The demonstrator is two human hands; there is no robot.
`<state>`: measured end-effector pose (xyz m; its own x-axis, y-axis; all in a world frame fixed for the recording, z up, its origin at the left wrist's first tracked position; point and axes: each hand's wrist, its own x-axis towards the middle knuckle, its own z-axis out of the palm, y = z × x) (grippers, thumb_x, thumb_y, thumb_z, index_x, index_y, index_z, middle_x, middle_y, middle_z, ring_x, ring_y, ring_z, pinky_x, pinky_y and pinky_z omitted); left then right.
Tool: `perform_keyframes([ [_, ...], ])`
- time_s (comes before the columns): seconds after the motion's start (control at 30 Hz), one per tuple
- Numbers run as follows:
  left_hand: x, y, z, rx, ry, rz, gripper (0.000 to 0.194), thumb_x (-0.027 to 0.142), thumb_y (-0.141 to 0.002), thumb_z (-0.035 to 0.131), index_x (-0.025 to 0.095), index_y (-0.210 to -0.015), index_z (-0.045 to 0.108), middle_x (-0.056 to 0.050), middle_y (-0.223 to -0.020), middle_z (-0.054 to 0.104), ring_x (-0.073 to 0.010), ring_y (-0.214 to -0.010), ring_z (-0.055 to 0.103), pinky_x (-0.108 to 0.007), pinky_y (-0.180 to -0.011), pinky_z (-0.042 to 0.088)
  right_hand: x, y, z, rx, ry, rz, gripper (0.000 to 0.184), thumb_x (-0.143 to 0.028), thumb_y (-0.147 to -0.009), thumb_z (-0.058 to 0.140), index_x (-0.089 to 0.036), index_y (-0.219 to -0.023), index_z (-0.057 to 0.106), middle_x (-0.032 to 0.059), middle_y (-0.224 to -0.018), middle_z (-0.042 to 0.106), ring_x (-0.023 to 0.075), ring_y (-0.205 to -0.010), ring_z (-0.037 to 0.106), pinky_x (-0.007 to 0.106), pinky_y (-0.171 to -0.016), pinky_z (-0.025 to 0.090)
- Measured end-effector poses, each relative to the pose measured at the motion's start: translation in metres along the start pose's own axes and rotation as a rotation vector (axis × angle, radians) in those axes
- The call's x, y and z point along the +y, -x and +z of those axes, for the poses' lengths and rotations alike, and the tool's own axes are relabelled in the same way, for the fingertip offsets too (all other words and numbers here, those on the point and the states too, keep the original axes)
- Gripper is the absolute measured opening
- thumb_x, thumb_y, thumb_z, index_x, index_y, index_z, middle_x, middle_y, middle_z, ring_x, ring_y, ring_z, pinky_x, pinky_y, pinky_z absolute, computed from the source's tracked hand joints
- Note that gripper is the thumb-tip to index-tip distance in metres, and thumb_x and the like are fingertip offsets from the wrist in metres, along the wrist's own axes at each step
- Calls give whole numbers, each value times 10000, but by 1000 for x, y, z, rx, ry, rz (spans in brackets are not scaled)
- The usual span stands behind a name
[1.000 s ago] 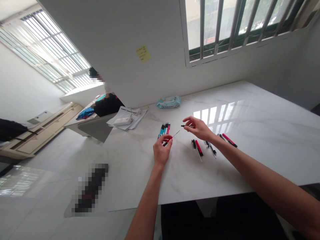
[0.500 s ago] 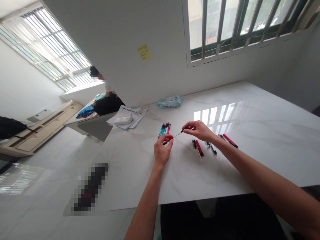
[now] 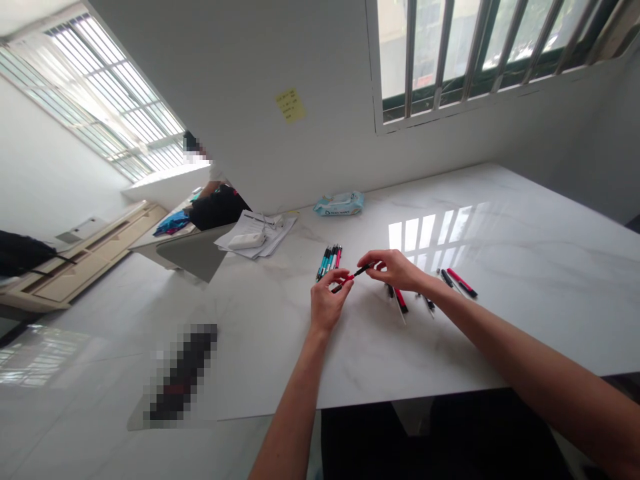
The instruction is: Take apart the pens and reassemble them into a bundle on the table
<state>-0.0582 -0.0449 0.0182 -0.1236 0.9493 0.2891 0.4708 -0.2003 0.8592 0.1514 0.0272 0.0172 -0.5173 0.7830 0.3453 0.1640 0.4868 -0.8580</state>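
Note:
My left hand (image 3: 327, 305) is closed on a red pen barrel (image 3: 349, 278) with a dark tip pointing down and left. My right hand (image 3: 396, 269) pinches the black upper part of the pen (image 3: 362, 270), its end meeting the barrel's open end. Just beyond my left hand, several assembled pens (image 3: 328, 259), blue and red with black tops, lie side by side. Below my right hand rest a red barrel (image 3: 401, 299) and a thin white refill (image 3: 401, 315). Past my right forearm lie another red barrel (image 3: 460, 281) and dark pen parts (image 3: 446, 277).
A blue wipes packet (image 3: 339, 203) sits against the wall. Papers (image 3: 270, 240) with a white device (image 3: 247, 241) on them lie at the table's back left. Another person is at a far table. A blurred dark object (image 3: 183, 377) appears at lower left.
My right hand has moved down and left toward my left hand. The thin refill visible between the two pen parts no longer shows, and the black part now meets the red barrel.

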Motion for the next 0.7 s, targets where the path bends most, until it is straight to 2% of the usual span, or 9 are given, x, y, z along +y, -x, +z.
perform_keyframes([
  [0.2,-2,1,-1,-24,15,-10,156,368,-847,762,237,-930,774,-49,-976,771,-207,-897,689,-347,-844,597,-2,0,-3,-21,-8,17,203,-206,-848,660,-239,-1000,790,34,-961,796,188,-812,723,333,-794,580],
  [0.47,-4,1,0,-41,6,22,139,341,-851,754,226,-927,773,-45,-954,762,-197,-883,689,-334,-819,611,0,-1,-4,-35,0,14,179,-262,-881,683,-216,-1011,796,46,-945,800,175,-795,714,297,-767,559],
  [0.7,-3,2,0,-40,7,48,110,316,-853,755,233,-924,769,-39,-955,760,-193,-889,687,-329,-823,611,-6,0,-7,-91,109,147,317,-447,-963,620,-187,-956,800,46,-762,769,145,-614,606,265,-561,424],
])
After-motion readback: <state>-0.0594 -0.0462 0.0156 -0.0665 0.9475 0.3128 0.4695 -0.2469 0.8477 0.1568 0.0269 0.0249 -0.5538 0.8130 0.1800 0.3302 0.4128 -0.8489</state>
